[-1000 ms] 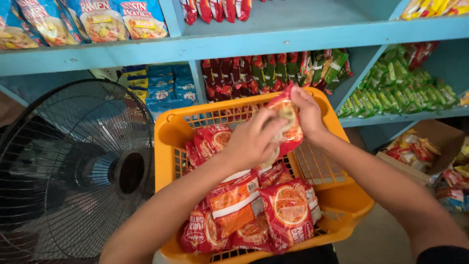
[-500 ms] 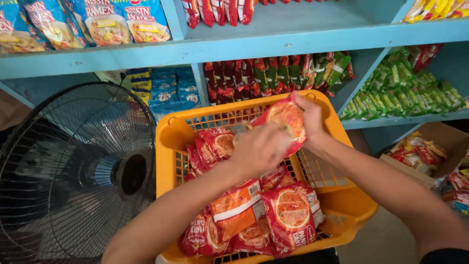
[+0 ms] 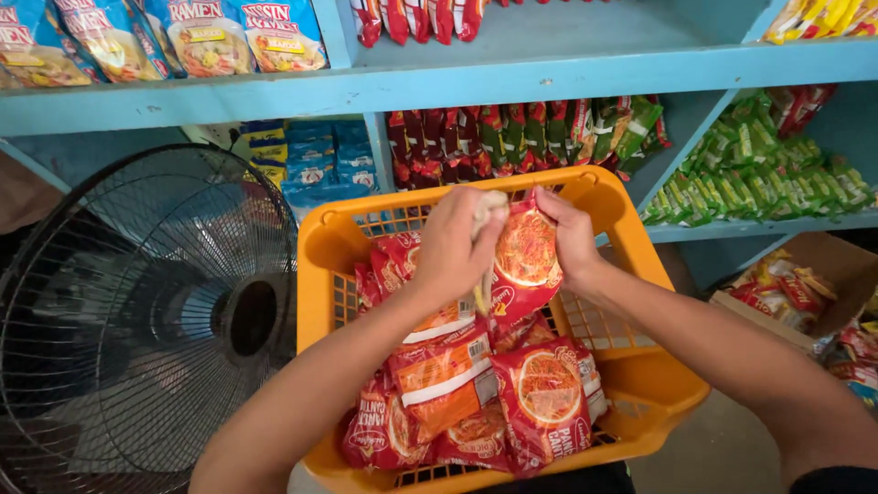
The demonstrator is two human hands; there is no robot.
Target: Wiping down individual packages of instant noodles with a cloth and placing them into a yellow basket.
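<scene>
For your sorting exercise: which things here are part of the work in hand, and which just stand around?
In hand: left hand and right hand holding a red packet; orange basket; packets in it.

Around: fan; blue shelves; green packets; box.

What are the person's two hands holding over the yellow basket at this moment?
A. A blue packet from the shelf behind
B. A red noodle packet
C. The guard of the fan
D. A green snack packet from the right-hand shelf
B. The left hand and right hand grip a red noodle packet between them above the yellow basket, which holds more red and orange packets; the fan stands untouched beside it.
</scene>
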